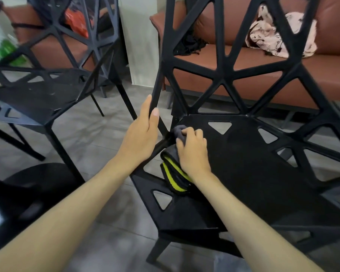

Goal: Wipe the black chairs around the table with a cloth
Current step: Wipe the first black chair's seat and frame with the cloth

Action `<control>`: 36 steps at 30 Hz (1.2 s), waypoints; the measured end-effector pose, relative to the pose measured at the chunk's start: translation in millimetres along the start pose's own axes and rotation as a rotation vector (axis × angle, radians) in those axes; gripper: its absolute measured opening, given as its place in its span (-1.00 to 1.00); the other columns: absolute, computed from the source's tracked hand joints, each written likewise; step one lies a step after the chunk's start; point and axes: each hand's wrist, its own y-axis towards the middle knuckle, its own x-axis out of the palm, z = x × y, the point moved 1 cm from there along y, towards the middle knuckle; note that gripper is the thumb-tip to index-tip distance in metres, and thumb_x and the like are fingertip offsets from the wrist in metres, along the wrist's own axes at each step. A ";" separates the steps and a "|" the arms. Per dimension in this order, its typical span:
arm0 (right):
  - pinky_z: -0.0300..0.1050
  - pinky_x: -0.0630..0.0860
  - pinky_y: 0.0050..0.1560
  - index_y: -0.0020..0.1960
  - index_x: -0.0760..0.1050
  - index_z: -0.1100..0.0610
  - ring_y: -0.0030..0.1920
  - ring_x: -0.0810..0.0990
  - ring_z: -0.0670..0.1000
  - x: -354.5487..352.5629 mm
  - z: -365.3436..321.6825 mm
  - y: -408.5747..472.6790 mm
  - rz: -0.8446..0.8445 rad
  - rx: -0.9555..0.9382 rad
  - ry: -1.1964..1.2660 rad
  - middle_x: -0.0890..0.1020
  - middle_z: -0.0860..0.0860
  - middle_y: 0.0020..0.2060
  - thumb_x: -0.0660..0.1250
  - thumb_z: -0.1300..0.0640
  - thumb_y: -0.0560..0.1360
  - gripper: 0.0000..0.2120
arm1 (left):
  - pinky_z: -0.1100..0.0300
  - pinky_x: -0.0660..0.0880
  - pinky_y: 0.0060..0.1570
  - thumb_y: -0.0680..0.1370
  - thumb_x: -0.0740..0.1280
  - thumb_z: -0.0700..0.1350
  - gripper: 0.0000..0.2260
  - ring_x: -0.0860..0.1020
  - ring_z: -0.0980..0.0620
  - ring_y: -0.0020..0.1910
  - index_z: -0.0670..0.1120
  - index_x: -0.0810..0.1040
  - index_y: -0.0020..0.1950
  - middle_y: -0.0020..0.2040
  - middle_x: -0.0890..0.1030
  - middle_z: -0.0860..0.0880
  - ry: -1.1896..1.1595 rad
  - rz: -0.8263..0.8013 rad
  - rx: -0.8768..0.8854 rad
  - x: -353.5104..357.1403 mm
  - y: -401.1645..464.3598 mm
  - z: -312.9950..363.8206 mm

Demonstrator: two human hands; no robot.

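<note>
A black chair (249, 163) with triangular cut-outs stands right in front of me, its open-work back rising to the top of the view. My right hand (193, 152) grips a folded grey cloth with yellow-green edging (174, 173) and presses it on the seat's left rear corner. My left hand (140, 134) rests with straight fingers against the chair's left back strut. A second black chair (39, 95) of the same design stands to the left.
A brown leather sofa (263, 61) runs behind the chairs, with a pink patterned garment (271, 36) and a dark item on it. A dark round table edge (12, 203) sits at lower left. Grey floor tiles (110, 242) lie between the chairs.
</note>
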 end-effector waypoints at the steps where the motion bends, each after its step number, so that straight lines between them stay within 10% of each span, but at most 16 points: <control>1: 0.17 0.44 0.26 0.32 0.42 0.07 0.25 0.42 0.16 -0.6 -6.4 -15.3 -0.018 -0.038 0.054 0.41 0.09 0.28 0.23 0.06 0.68 -0.76 | 0.30 0.38 -0.12 0.75 -0.07 0.17 -0.52 0.52 0.37 -0.18 0.18 0.03 0.69 -0.12 0.57 0.10 -0.039 -0.013 0.002 -0.4 0.1 -1.0; 3: 0.14 0.43 0.21 0.23 0.46 0.05 0.17 0.42 0.11 -3.2 -21.9 -49.3 -0.049 -0.157 0.166 0.45 0.03 0.18 0.23 0.08 0.67 -0.84 | 0.28 0.33 0.35 0.73 -0.12 0.25 -0.50 0.39 0.50 0.25 0.22 0.03 0.68 0.34 0.50 0.27 -0.152 -0.032 0.004 -0.1 1.4 -5.9; 6: 0.03 0.45 0.11 0.08 0.47 -0.01 0.07 0.45 0.00 -7.1 -42.1 -87.1 -0.127 -0.335 0.296 0.43 -0.10 0.00 0.24 0.05 0.66 -0.95 | -0.07 0.20 0.59 0.65 -0.16 0.39 -0.43 0.23 0.16 0.60 0.31 0.05 0.65 0.64 0.26 0.15 -0.300 -0.075 -0.040 0.5 4.8 -12.8; 17: 0.12 0.49 0.06 0.19 0.50 -0.01 0.12 0.45 0.16 -0.4 -4.1 -10.8 0.050 -0.159 0.012 0.48 0.01 0.11 0.26 0.12 0.64 -0.85 | -0.02 0.01 0.65 0.75 -0.13 0.21 -0.52 -0.02 0.26 0.63 0.28 -0.12 0.67 0.68 -0.04 0.26 -0.366 -0.223 -0.072 -9.7 -2.0 -18.1; 24: 0.08 0.49 0.09 0.02 0.59 -0.05 0.03 0.54 0.02 -12.5 -30.5 -68.4 -0.178 -0.425 0.285 0.52 -0.10 -0.04 0.39 0.12 0.54 -0.91 | 0.32 -0.09 0.53 0.78 -0.12 0.03 -0.53 -0.04 0.44 0.48 0.26 -0.17 0.67 0.66 -0.13 0.27 -0.325 -0.305 -0.105 -17.6 0.2 -14.6; 36: 0.11 0.51 0.02 -0.06 0.58 -0.06 -0.01 0.56 0.04 -16.6 -34.5 -63.5 -0.146 -0.439 0.196 0.56 -0.13 -0.08 0.42 0.07 0.44 -0.91 | 0.23 -0.06 0.50 0.77 -0.17 0.09 -0.54 0.01 0.18 0.63 0.31 -0.23 0.65 0.69 -0.06 0.13 -0.248 -0.318 -0.126 -21.3 -0.2 -6.6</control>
